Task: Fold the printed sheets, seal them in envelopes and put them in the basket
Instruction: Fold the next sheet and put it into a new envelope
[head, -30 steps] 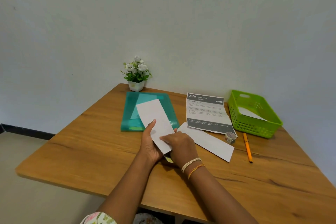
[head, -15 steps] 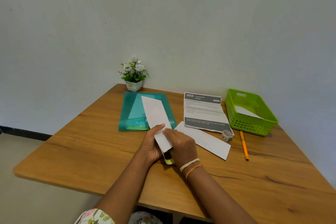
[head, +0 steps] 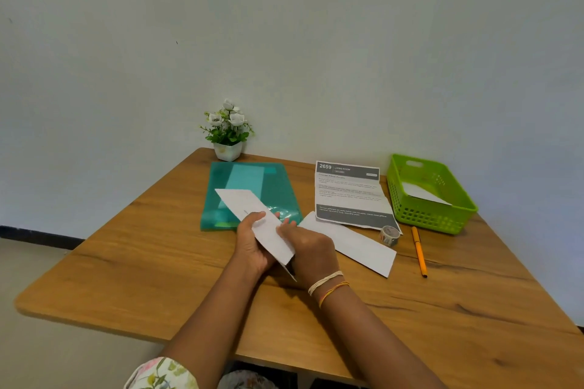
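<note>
Both hands work just above the desk (head: pixel 126 278), toward its near edge. Left hand (head: pixel 252 246) grips the white envelope (head: pixel 252 215) from below, thumb on top. Right hand (head: pixel 311 249) has fingers curled at the envelope's near end, probably on the flap or the folded insert; the contact is hidden.

Advice, as judgement: keep the left grip firm near the opening, feed the sheet square, and press the flap flat on the desk before sealing.

Beyond, toward the right edge: second envelope (head: pixel 354 243) lying flat, tape roll (head: pixel 389 235), orange pen (head: pixel 419 251). A printed sheet (head: pixel 349 193) waits unfolded. Green basket (head: pixel 436 218) at the far right corner already holds one white piece, likely a sealed envelope.
</note>
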`<control>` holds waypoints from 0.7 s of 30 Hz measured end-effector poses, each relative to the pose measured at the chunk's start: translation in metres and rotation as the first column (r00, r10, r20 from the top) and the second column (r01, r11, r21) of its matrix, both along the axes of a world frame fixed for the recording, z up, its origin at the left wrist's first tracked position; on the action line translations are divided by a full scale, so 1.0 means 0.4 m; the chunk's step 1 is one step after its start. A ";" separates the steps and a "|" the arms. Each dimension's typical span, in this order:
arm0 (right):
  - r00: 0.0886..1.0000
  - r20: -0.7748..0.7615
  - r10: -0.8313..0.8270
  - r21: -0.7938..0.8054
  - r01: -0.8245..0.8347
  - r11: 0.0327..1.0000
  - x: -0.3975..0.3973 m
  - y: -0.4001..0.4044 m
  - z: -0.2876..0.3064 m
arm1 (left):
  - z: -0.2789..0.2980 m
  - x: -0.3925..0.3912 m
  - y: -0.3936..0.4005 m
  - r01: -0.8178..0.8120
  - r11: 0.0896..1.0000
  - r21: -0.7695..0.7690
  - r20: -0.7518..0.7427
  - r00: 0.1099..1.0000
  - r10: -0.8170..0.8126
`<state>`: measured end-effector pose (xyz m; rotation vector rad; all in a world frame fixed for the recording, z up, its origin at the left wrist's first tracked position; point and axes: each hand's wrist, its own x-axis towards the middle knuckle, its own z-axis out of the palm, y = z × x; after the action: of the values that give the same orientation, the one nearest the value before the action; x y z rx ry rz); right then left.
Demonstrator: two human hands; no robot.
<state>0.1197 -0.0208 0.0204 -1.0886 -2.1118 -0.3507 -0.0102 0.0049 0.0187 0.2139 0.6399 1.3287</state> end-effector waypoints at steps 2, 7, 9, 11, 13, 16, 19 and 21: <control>0.999 -0.043 -0.004 0.048 0.006 0.999 0.004 0.001 -0.006 | -0.004 0.007 0.008 -0.032 0.999 0.014 -0.012 0.999 0.032; 0.994 -0.095 0.062 -0.020 -0.064 0.998 0.009 -0.020 0.008 | 0.006 -0.002 0.013 0.018 0.998 0.053 -0.035 0.999 -0.016; 0.964 -0.243 0.108 -0.169 -0.152 0.974 0.029 -0.030 0.028 | 0.000 -0.023 0.028 0.008 0.998 0.059 -0.005 1.000 -0.008; 0.913 -0.407 0.018 -0.321 -0.161 0.933 0.058 -0.026 0.041 | -0.006 -0.041 0.039 0.038 0.998 0.039 0.037 0.999 -0.040; 0.860 -0.468 -0.203 -0.443 -0.029 0.896 0.093 0.006 0.047 | -0.003 -0.051 0.040 0.091 0.995 0.040 0.073 0.993 -0.093; 0.852 -0.161 -0.498 -0.649 0.289 0.704 0.155 0.069 0.054 | -0.004 -0.054 0.039 0.142 0.988 0.061 0.097 0.984 -0.147; 0.840 0.177 -0.513 -0.703 0.473 0.531 0.189 0.093 0.056 | -0.004 -0.061 0.043 0.141 0.987 0.074 0.106 0.983 -0.148; 0.817 0.316 -0.481 -0.680 0.549 0.486 0.193 0.093 0.060 | -0.007 -0.069 0.048 0.139 0.986 0.088 0.127 0.981 -0.149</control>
<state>0.1968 0.0166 0.0445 -2.2699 -1.9636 0.2797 -0.0379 0.0241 0.0161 0.2287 0.4512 1.2183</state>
